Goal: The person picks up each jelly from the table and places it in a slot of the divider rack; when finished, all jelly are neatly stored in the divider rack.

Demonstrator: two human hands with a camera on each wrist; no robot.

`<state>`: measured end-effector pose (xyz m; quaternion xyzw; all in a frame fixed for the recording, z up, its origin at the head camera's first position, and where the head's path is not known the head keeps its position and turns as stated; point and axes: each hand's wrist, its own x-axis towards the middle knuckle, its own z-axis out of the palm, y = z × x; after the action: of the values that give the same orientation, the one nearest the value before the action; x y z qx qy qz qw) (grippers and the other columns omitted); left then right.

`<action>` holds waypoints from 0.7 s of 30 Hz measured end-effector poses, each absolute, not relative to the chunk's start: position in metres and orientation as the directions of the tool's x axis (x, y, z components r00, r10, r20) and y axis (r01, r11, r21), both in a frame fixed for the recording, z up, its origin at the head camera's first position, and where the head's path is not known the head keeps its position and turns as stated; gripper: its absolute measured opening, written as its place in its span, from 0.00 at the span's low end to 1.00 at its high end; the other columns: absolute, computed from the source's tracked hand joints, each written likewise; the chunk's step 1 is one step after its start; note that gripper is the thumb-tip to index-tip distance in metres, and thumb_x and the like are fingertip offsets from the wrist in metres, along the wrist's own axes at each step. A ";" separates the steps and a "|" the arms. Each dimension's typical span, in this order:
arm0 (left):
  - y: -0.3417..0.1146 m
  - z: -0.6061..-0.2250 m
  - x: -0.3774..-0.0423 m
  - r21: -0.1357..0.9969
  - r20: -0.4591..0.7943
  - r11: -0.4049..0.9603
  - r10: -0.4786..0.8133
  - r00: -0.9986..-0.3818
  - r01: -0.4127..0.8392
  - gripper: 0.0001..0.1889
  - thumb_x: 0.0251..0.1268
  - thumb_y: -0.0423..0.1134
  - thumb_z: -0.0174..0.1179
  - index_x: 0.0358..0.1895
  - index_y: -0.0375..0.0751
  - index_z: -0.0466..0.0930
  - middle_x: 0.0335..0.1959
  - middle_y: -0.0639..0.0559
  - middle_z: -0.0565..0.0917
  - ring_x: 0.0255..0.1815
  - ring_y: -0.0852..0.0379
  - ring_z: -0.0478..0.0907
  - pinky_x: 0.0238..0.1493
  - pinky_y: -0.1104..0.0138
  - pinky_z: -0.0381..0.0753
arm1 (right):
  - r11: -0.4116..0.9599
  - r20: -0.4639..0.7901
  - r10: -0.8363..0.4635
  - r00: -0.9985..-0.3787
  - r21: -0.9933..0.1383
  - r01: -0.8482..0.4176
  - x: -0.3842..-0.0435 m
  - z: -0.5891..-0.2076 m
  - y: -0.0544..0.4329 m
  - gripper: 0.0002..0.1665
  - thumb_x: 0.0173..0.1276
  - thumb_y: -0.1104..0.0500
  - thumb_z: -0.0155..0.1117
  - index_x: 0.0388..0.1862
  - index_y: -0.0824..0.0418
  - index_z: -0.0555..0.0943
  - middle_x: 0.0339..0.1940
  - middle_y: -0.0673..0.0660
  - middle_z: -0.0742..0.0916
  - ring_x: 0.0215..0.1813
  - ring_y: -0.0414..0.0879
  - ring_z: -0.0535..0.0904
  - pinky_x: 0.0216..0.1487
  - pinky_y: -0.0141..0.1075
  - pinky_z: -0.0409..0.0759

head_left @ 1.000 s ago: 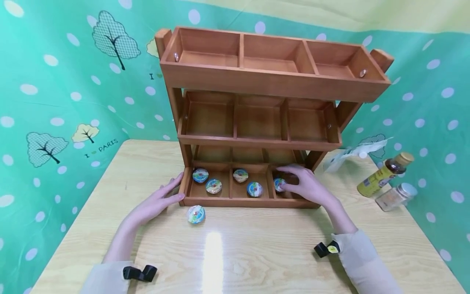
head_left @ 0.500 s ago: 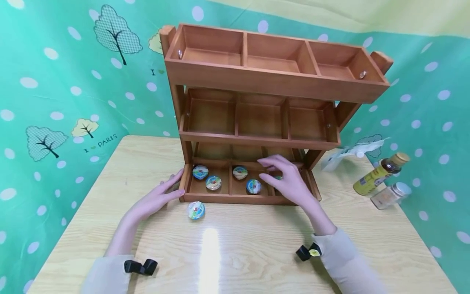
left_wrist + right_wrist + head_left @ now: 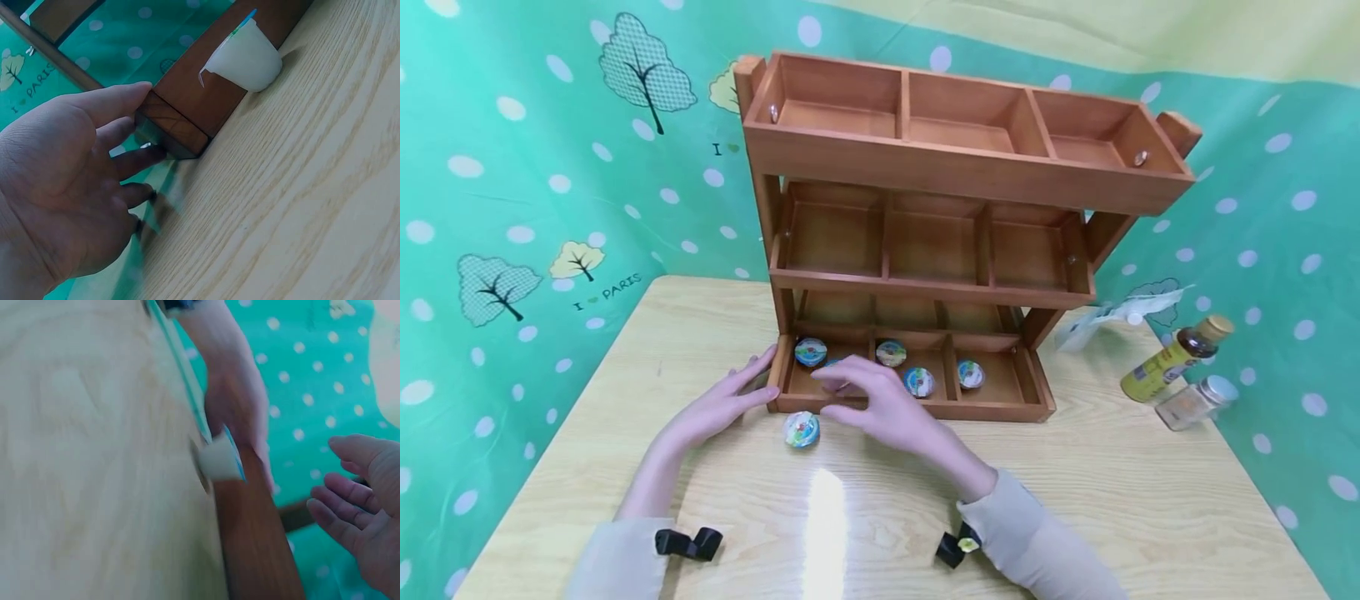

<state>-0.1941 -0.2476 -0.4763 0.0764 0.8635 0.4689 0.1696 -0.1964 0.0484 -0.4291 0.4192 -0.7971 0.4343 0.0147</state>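
A small sealed jelly cup (image 3: pixel 802 429) stands on the table before the left end of a brown wooden rack (image 3: pixel 970 179). In the left wrist view, its white tapered body (image 3: pixel 247 59) shows. My left hand (image 3: pixel 718 408) rests against the left end of the bottom tray (image 3: pixel 1000 412), fingers extended. Near the loose cup, my right hand (image 3: pixel 891 408) hangs over the tray's front edge, fingers apart, holding nothing. The tray's left compartment has a blue-lidded cup (image 3: pixel 810 352) and another mostly hidden by that hand. Two cups lie in the middle compartment, and one cup (image 3: pixel 971 374) in the right.
Two upper tiers of the rack, each divided into three compartments, rise behind the hands. At the right stand a bottle with a tan cap (image 3: pixel 1176 358), a clear jar (image 3: pixel 1197 402) and a pale plastic packet (image 3: pixel 1086 325). Green patterned cloth (image 3: pixel 550 333) hangs behind the table.
My right hand has let go of the cup in the right compartment and moved left across the tray, toward the loose cup. My left hand has stayed at the tray's end.
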 end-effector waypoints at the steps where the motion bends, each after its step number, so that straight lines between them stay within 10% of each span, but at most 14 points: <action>1: -0.248 -0.476 -0.194 0.836 -0.220 0.548 0.296 -0.930 -0.024 0.39 0.77 0.61 0.52 0.84 0.70 0.42 0.87 0.41 0.40 0.82 0.20 0.26 0.71 0.19 0.35 | 0.268 0.372 -0.673 -0.640 -0.684 -0.679 -0.194 -0.430 0.044 0.26 0.68 0.60 0.73 0.65 0.58 0.81 0.52 0.57 0.87 0.53 0.49 0.86 0.56 0.35 0.87; 21: -0.249 -0.481 -0.197 0.845 -0.208 0.534 0.312 -0.927 -0.010 0.39 0.78 0.60 0.52 0.84 0.70 0.43 0.87 0.45 0.41 0.82 0.21 0.25 0.71 0.20 0.33 | 0.495 0.165 -0.779 -0.605 -0.432 -0.754 -0.181 -0.439 0.018 0.32 0.72 0.49 0.70 0.73 0.49 0.76 0.70 0.46 0.82 0.70 0.39 0.79 0.64 0.36 0.83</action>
<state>-0.1972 -0.2486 -0.4809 0.0880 0.8592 0.4746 0.1698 -0.1810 0.0179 -0.4387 0.4437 -0.8641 0.2363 -0.0261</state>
